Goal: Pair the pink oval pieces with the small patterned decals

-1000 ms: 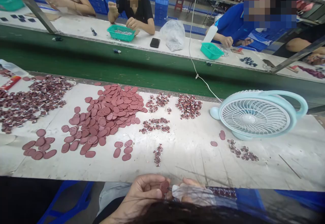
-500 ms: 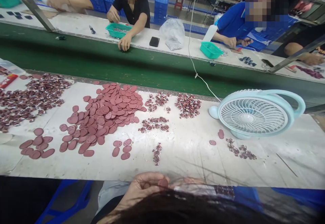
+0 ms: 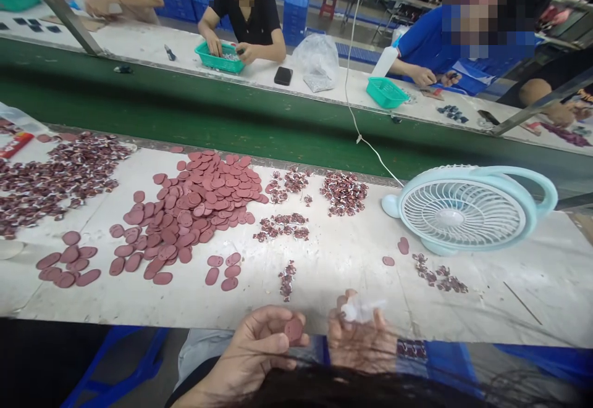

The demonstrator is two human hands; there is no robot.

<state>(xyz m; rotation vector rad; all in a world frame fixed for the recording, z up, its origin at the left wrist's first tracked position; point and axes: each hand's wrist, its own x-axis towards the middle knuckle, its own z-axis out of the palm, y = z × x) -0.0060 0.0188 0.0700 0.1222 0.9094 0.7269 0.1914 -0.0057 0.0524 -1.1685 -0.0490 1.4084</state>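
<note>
My left hand (image 3: pixel 257 340) is closed at the table's front edge, pinching a reddish-brown oval disc (image 3: pixel 293 330) between thumb and fingers. To its right, my right hand (image 3: pixel 356 340) has its fingers curled round a whitish, bottle-like thing (image 3: pixel 364 308), blurred and partly hidden; its thin end points right. Ahead of my hands lies a short row of small dark-red and white pieces (image 3: pixel 286 281). Several loose discs (image 3: pixel 230 270) sit left of that row, in front of a big heap of similar discs (image 3: pixel 204 195). Loose hair covers part of my right hand.
A light-blue fan (image 3: pixel 463 207) stands at the right, its white cord (image 3: pixel 354 118) running up across the green belt (image 3: pixel 162 108). More small pieces (image 3: pixel 60 173) are spread at the far left. Across the belt, several people work beside green baskets (image 3: pixel 385 93).
My right hand has risen over the table edge and now shows the whitish thing. The disc in my left hand is turned more into view. Across the belt, a co-worker's hand has drawn back to the basket.
</note>
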